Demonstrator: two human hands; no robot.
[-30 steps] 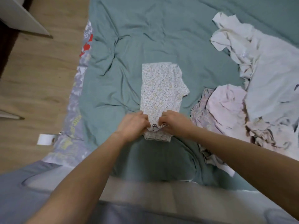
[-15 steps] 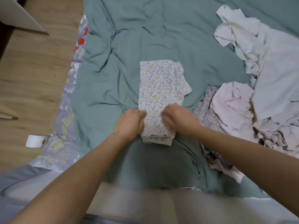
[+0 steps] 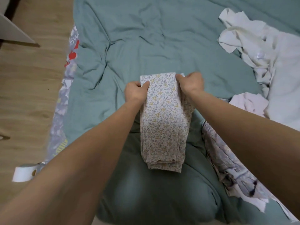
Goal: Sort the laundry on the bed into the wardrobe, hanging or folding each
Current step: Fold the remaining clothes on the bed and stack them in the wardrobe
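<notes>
A folded floral garment (image 3: pixel 162 120), white with small blue and yellow flowers, lies as a long narrow strip on the green bed cover (image 3: pixel 146 38). My left hand (image 3: pixel 135 91) grips its far left corner, thumb on top of the cloth. My right hand (image 3: pixel 190 83) grips the far right corner. The near end of the strip shows several stacked layers. The wardrobe is not in view.
A pile of white and cream laundry (image 3: pixel 267 62) fills the right side of the bed, with a pale pink piece (image 3: pixel 248 103) and a patterned grey garment (image 3: pixel 230 159) nearer me. Wooden floor (image 3: pixel 29 95) lies to the left, with a white furniture corner (image 3: pixel 13 33) at top left.
Both hands went from the garment's near end to its far end and now hold the far corners. The strip lies longer toward me, and the view has shifted closer.
</notes>
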